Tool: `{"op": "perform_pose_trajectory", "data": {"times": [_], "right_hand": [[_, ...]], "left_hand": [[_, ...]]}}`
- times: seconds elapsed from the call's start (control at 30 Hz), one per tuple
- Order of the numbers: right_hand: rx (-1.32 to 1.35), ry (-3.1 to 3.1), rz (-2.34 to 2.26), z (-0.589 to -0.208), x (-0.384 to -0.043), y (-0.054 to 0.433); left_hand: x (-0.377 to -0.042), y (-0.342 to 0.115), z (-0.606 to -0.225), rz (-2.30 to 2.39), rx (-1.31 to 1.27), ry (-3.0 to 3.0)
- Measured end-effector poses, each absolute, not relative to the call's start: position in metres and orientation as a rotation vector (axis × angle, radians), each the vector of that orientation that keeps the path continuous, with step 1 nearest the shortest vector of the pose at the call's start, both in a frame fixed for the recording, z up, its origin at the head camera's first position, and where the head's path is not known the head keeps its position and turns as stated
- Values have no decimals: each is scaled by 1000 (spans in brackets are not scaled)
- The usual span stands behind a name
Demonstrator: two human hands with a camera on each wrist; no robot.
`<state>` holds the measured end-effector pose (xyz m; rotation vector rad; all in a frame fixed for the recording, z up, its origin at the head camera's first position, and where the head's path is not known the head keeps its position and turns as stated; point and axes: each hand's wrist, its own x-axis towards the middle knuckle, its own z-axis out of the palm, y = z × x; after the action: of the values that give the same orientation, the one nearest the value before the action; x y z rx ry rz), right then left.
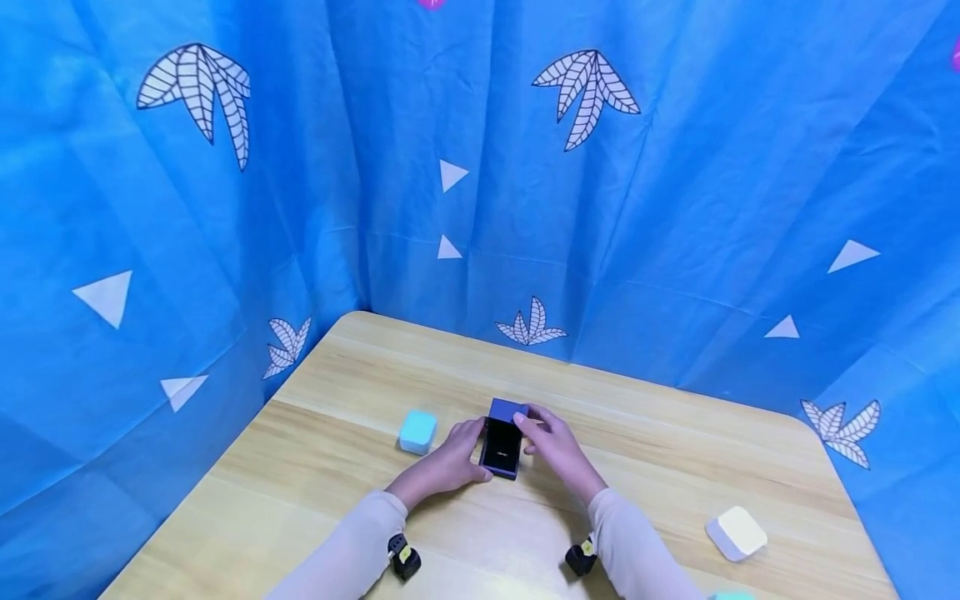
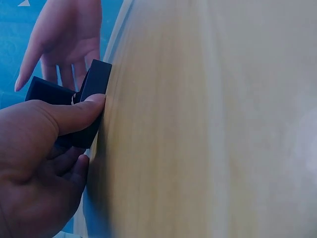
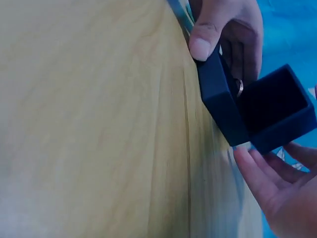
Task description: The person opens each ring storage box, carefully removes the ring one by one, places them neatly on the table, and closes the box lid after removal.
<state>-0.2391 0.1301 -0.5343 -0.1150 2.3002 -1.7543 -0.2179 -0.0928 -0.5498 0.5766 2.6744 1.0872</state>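
A small dark blue ring box (image 1: 508, 410) stands with its lid raised near the middle of the table. A ring (image 3: 239, 88) shows in the black inside of its base (image 3: 218, 94). My left hand (image 1: 452, 461) grips the base, its thumb (image 2: 84, 113) along one side and the other fingers across from it. At the raised lid (image 3: 285, 130), my right hand (image 1: 551, 442) has its fingertips close against the outer side. In the left wrist view the right hand's fingers look fairly straight, partly hidden behind the box.
A light blue rounded block (image 1: 417, 432) sits just left of my left hand. Toward the right side of the table (image 1: 637, 467) lies a whitish block (image 1: 737, 533). A pale teal thing (image 1: 731, 596) is cut off at the bottom edge. Blue patterned curtains (image 1: 480, 183) hang behind the table.
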Motion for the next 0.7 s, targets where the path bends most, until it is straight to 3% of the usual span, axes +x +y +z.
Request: {"op": "perform_pose_trajectory", "data": {"times": [0.7], "right_hand": [[-403,2814,-1607,-522,-180,123]], "left_hand": [[-218,-94,-550,1066,607,2685]]}}
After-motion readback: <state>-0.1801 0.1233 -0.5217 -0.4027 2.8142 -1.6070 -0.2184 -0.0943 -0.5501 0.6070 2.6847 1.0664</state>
